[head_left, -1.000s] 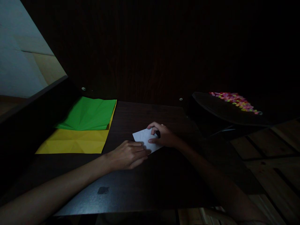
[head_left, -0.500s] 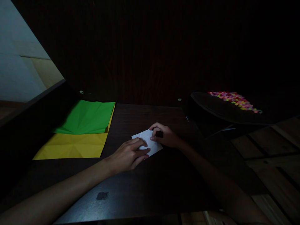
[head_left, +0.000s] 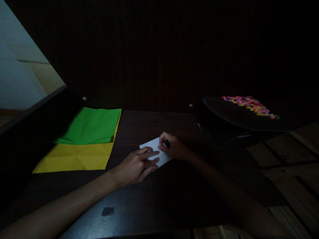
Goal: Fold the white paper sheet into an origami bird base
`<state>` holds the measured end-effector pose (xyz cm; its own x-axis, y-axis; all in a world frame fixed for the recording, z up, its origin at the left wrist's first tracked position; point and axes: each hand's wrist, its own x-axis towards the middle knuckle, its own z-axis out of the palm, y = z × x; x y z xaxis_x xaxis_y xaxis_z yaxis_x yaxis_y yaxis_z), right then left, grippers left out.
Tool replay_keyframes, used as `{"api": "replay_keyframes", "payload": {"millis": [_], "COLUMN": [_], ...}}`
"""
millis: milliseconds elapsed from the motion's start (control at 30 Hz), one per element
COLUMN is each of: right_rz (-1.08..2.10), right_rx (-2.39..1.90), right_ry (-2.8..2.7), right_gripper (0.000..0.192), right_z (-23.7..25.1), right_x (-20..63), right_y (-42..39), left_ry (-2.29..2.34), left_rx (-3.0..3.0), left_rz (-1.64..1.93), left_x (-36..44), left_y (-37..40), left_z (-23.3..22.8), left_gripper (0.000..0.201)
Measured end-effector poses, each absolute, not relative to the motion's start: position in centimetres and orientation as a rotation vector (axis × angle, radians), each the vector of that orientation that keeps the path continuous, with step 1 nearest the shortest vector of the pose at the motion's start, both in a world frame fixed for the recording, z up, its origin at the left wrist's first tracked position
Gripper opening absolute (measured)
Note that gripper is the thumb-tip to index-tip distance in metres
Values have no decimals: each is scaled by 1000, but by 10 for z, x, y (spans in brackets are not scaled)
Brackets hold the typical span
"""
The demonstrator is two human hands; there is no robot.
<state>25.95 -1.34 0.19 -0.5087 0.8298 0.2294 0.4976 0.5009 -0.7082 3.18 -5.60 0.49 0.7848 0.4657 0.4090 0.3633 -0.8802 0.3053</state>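
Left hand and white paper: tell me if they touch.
Touching. The head view shows the left hand with its fingers lying flat across the white paper.

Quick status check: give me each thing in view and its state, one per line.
white paper: folded, flat on the table, pinned under both hands
left hand: fingers spread flat on the paper
right hand: fingers curled, pressing the paper's right edge
green sheet: creased, unfolded, overlapping the yellow one
yellow sheet: creased, flat, partly covered
table: dark, dimly lit
coloured bits: heaped, too blurred to identify
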Motion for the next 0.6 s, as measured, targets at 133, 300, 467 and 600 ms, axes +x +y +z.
{"api": "replay_keyframes", "payload": {"millis": [133, 300, 467, 600], "right_rz": [764, 760, 743, 760], "right_rx": [-1098, -1115, -1107, -1155], "right_ry": [-2206, -2174, -2134, -2114], "right_gripper": [15, 16, 18, 17], "right_z": [2, 3, 1, 1], "right_x": [258, 256, 257, 258], "right_y": [-14, -15, -12, -9], "left_ry": [661, 671, 674, 676], "left_rx": [2791, 2789, 2813, 2836], "left_rz": [706, 696, 656, 657], "left_x": [32, 32, 32, 33], "left_y": [-56, -57, -57, -57], "left_z": [4, 4, 5, 4], "left_gripper": [28, 29, 30, 30]}}
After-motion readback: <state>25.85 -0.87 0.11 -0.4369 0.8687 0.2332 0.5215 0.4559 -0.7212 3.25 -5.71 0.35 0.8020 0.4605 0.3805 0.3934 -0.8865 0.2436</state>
